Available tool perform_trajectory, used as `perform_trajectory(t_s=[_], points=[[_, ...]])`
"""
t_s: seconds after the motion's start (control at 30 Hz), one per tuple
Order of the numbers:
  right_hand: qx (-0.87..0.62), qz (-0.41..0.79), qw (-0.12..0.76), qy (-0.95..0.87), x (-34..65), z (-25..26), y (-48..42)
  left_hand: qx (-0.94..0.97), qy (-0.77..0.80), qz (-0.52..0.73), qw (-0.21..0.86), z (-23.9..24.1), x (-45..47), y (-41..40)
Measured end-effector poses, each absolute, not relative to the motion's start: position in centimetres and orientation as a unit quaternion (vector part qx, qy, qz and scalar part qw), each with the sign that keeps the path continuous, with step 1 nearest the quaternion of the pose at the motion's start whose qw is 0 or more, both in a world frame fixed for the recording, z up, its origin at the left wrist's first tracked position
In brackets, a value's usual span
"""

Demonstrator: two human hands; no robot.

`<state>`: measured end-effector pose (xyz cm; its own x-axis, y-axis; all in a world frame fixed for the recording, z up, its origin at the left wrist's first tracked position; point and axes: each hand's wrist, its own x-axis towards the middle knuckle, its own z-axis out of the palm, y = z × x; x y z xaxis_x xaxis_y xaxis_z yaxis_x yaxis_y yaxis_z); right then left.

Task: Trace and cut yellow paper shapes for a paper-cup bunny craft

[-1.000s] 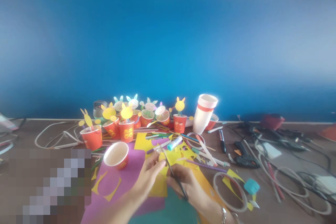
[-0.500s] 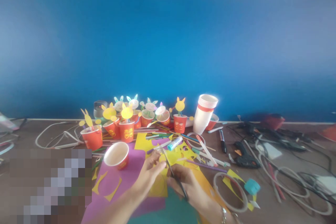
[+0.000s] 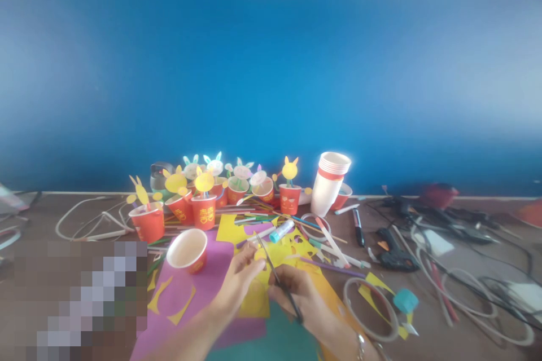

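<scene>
My left hand (image 3: 243,271) is closed in a pinch on a small piece of yellow paper (image 3: 259,251), which lies partly hidden by the fingers. My right hand (image 3: 292,290) grips a pair of scissors (image 3: 277,276), its dark handles against the palm and its thin blades pointing up and left beside the paper. Under both hands lie a purple sheet (image 3: 212,299), a teal sheet (image 3: 271,338) and yellow sheets (image 3: 253,300). An open paper cup (image 3: 197,259) stands left of my left hand.
Red cups with yellow paper figures (image 3: 205,211) stand along the blue partition (image 3: 271,67). Near them is a stack of white cups (image 3: 327,192). Rightward lie a glue stick (image 3: 281,231), a marker (image 3: 359,228), a glue gun (image 3: 396,254), a tape ring (image 3: 370,309) and tangled cables (image 3: 478,310).
Both hands stay nearly in place, with the scissors and yellow paper still held. The scissor blades have shifted very slightly beside the paper.
</scene>
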<state>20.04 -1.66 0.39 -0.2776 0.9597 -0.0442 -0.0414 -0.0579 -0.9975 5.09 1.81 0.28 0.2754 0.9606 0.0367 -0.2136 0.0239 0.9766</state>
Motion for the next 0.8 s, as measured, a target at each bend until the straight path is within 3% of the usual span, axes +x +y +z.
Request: perform_trajectory(t_s=[0.37, 0.8], points=[[-0.414, 0.622, 0.412, -0.521, 20.2, -0.2, -1.9, 0.594, 0.398, 0.466, 0.521, 1.0, 5.1, 1.5], [-0.399, 0.613, 0.428, -0.530, 20.2, 0.7, -1.9, 0.605, 0.420, 0.446, 0.508, 1.3, 5.1, 1.5]])
